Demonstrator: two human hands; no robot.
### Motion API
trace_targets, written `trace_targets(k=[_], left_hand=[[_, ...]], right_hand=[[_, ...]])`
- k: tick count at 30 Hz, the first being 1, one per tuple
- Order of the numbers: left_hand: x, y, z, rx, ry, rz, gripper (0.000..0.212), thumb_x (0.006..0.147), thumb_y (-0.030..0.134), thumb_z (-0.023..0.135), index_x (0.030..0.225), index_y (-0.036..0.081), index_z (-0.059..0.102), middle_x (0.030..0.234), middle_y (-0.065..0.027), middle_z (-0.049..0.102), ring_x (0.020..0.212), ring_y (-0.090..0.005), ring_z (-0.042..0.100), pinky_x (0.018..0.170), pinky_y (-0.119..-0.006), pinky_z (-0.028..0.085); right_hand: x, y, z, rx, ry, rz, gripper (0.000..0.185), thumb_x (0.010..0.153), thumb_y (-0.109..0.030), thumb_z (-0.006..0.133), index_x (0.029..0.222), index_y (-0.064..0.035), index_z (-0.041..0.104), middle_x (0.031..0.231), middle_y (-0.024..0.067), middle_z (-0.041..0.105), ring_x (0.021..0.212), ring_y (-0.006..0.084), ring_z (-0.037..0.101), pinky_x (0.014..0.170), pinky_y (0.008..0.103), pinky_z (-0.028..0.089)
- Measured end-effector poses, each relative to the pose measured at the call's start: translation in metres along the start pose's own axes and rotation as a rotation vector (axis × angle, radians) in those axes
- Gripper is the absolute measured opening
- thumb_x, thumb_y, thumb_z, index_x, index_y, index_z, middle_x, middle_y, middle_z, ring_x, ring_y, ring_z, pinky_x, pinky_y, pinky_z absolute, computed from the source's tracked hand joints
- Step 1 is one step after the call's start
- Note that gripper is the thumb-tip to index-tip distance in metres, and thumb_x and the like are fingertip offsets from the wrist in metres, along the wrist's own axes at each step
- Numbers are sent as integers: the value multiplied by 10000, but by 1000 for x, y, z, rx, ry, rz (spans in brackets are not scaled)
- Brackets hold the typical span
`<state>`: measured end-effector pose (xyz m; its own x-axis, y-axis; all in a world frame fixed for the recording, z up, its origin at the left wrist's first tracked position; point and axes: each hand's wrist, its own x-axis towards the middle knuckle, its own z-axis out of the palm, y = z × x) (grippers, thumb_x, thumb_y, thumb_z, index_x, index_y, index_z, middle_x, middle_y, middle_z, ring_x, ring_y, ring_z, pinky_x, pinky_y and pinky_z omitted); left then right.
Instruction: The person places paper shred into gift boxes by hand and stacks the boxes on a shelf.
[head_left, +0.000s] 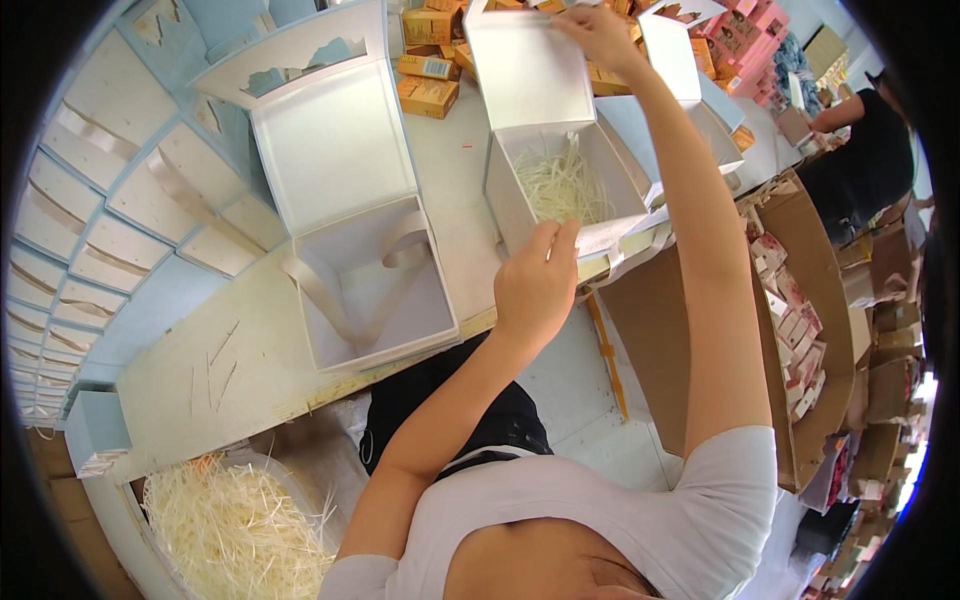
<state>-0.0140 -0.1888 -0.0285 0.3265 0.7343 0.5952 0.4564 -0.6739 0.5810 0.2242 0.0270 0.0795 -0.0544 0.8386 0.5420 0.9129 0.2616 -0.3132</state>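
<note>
A white-lined gift box (514, 217) stands on the worktable with its lid (531, 71) raised. Pale shredded paper filler (559, 184) lies inside it. My left hand (536, 281) holds the box's near wall, fingers at the rim. At the far edge of the lid, my right hand (600, 36) pinches the flap. To the left sits another open gift box (375, 281), its lid tipped back and a beige ribbon (322, 296) hanging in its cavity; no filler shows in it. Beyond my right forearm, a third open box (671, 56) is partly hidden.
Stacked pale-blue boxes with ribbons (112, 191) line the left. Orange cartons (427, 94) and pink boxes (739, 45) lie at the back. A bin of shredded paper (232, 525) is below the table (225, 360). A large cardboard carton (821, 292) and another person (862, 157) are at right.
</note>
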Motion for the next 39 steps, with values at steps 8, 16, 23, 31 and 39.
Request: trace_targets(k=[8,16,23,31,39], left_hand=[[-3,4,-4,20,-38,92,413,685,4,608,1084,74,529,949,-65,543,565,-252,571,489,-333,467],[-1,2,-5,27,-35,65,399,735,29,599,1123,107,547,1103,-45,525,647,-208,611,524,-307,498],[1,10,-12,-20,-43,43,410,735,13,585,1134,97,534,1174,-72,487,621,-204,594,528,-299,495],[-12,35,11,-559,-86,298,233,730,-42,561,950,34,574,911,-109,565,716,-232,565,580,-295,467],[-21,41,30,-597,-257,302,238,732,-60,542,951,31,566,926,-116,554,759,-256,558,650,-317,469]], right_hand=[[3,15,65,0,-58,92,230,747,-329,620,855,-126,631,978,109,610,980,257,559,839,369,443],[-23,-21,40,-39,90,-3,272,757,-300,612,1001,-181,595,1278,225,422,1070,307,523,920,403,411],[-79,-25,-16,-44,191,-279,272,800,-137,631,1065,-110,575,1268,132,446,808,226,596,775,329,493],[-249,3,-63,549,565,719,140,865,-102,518,752,-21,513,652,57,559,535,99,530,483,212,419],[-295,25,-13,1461,607,1210,442,866,-340,539,1194,-72,412,1110,97,506,998,267,523,824,427,445]])
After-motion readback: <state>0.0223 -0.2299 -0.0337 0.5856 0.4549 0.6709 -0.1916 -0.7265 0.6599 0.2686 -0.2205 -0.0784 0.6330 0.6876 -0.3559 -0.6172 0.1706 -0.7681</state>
